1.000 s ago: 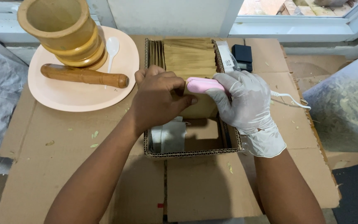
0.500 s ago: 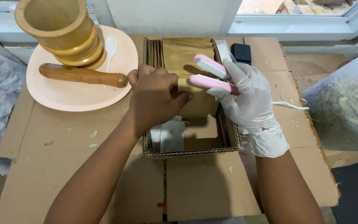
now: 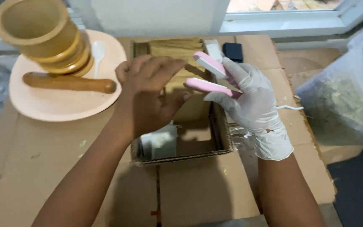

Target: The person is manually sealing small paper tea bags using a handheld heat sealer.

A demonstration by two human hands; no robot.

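Over the shallow cardboard box (image 3: 181, 157), at the middle of the table:

Left hand: the bare left hand (image 3: 150, 98) curls around the top of a tan paper pouch (image 3: 180, 90), fingers bent and closed on its edge; the pouch stands in the box among a row of similar pouches.

Right hand: the gloved right hand (image 3: 251, 103) holds a pink and white handheld sealer (image 3: 213, 75), its two arms spread apart in a narrow V that points toward the pouch mouth.

Position of the pouch: just below and left of the sealer's tips, touching the left fingers; whether the arms already straddle its edge cannot be told.

Technique, as a judgement: the pouch mouth is best kept flat and taut between the left fingers, with the sealer's arms square across the edge and clear of the fingertips.

Cord: a thin white cord (image 3: 290, 107) trails right from the gloved hand; slack there keeps the tool from being tugged.

Surroundings: a wooden mortar (image 3: 43, 35) and pestle (image 3: 68, 83) rest on a peach plate (image 3: 64, 109) at far left; a clear bag of shredded plant matter (image 3: 345, 96) sits at right.
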